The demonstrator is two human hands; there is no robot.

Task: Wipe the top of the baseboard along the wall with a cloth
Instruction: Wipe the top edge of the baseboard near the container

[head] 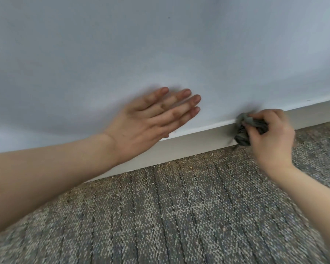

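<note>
Grey cloth [245,128], soft and light: we bunch it in our right hand [271,138] on the baseboard [194,138] top; left hand [147,119] flat, fingers straight.

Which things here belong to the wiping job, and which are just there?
Job: cloth, baseboard, wall, right hand gripping the cloth.
Just there: carpet, left hand flat by the wall.

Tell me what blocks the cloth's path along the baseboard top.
Right of the cloth, nothing visible lies on the baseboard top. To its left the top is bare up to the left hand, whose lower edge overlaps it in this view.
</note>
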